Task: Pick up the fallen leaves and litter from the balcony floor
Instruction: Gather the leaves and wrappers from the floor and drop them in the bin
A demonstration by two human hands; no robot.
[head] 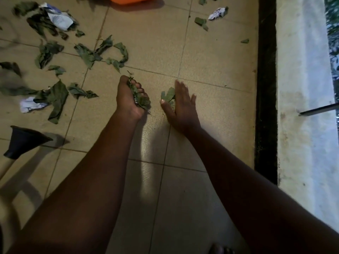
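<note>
— Starting nearest, what lies on the balcony floor?

— A dark cone-shaped foot stands at the near left. Beyond it, between the two hands, a leaf piece lies flat. Its long axis runs away from the person, tilting slightly right.

— And the hands?

— The right hand is stretched wide, fingers straight and together, its edge down on the tile. Its thumb side touches that leaf piece, which sits just left of the palm. The left hand is cupped palm up, fingers curled round a bunch of leaves that pokes out at both ends of the fist, along the line of the hand.

— Farther out?

— Scattered leaves lie well left of the left hand, pointing every way, with a crumpled paper among them. More leaves and another paper wad sit beyond, a third wad lies far right, and an orange container shows at the far edge.
</note>
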